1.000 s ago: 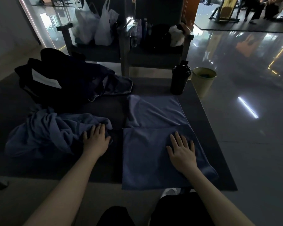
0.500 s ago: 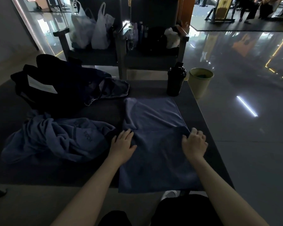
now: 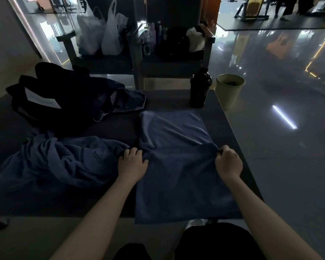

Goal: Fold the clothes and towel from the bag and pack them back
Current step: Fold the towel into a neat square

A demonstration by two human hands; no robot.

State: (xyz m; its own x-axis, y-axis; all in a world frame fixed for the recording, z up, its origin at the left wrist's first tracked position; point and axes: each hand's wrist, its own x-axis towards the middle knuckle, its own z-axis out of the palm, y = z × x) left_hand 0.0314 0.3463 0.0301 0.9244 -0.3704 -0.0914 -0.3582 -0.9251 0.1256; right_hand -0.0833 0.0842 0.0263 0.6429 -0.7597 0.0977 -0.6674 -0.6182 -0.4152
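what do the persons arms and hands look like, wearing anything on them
Both forearms are bare right up to the bottom of the picture, with no sleeve in view. The left hand and right hand wear no gloves. No watch, bracelet or ring can be made out, though the light is dim.

Left hand (image 3: pixel 132 162) and right hand (image 3: pixel 228 162) clenched, forearms outstretched.

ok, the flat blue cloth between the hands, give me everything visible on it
The blue cloth looks like soft, matte towel fabric, plain, no print visible. It lies spread on the dark table, its near edge hanging over the table's front. A fold line crosses its middle, where the left hand and right hand each pinch a bunched corner. The far half shows shallow creases. A black bottle stands just beyond its far edge.
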